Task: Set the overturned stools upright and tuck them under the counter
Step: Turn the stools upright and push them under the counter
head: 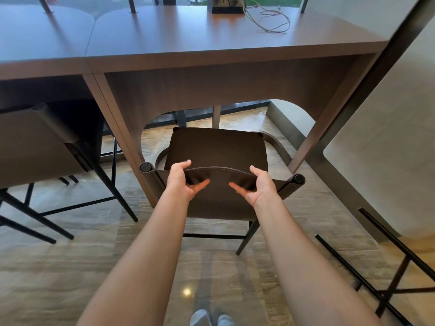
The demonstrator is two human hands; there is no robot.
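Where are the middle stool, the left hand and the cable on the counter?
middle stool [216, 147]: head view, centre of its seat.
left hand [181, 178]: head view, base of the thumb.
cable [268, 31]: head view, near bend of its loop.

**Stone floor and brown counter**

A pale, veined stone floor [70, 267] fills the lower frame. The middle stool [219, 149] stands upright on it at centre, its seat reaching under the counter [164, 38]. A left stool [35, 142] stands at the left edge. A right stool [388, 161] rises at the right edge, its dark legs at lower right. Two socked feet [200, 318] stand at bottom centre. On the counter top, towards the upper right, are a black box [227, 7] and a looped cable [275, 22].
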